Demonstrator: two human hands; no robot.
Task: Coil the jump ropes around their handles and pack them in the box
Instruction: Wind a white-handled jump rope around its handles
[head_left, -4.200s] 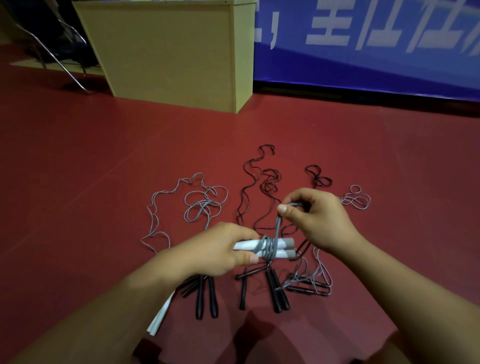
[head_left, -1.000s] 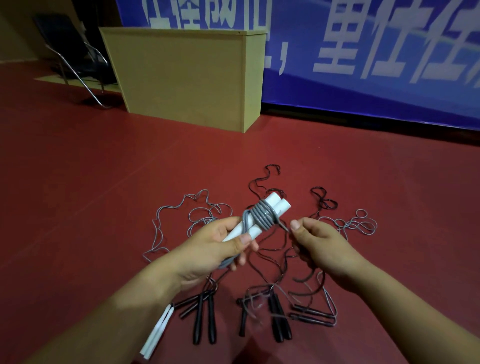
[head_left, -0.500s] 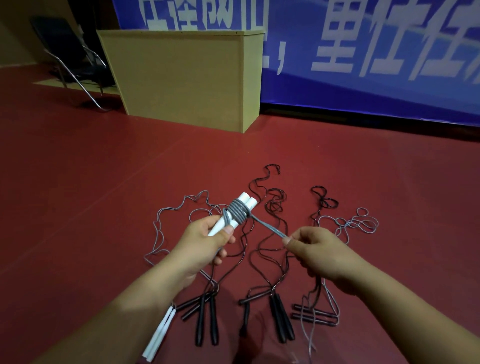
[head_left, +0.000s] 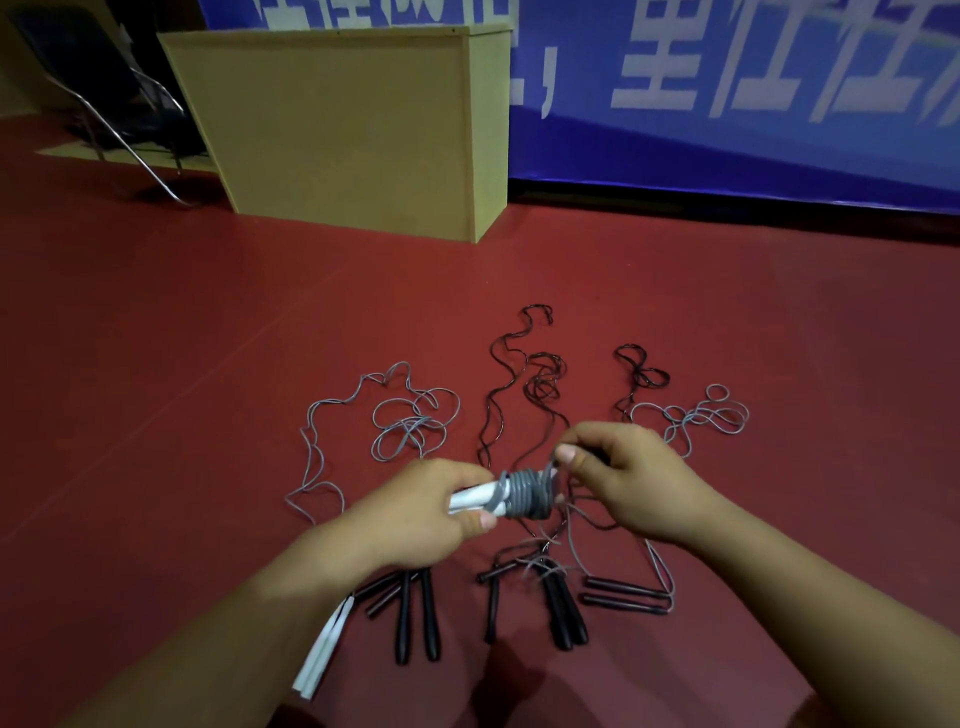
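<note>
Drawn back in toward the coil (head_left: 525, 492), the right hand (head_left: 623, 480) pinches the grey cord's tail against it to finish the wrap, while the left hand (head_left: 431, 512) clamps the white handles (head_left: 475, 500) steady. Beyond the coil stands the wooden box (head_left: 343, 130), awaiting the bundle.

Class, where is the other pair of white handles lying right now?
In the head view, the white handles lie on the red floor at lower left, beside the black handles.
</note>
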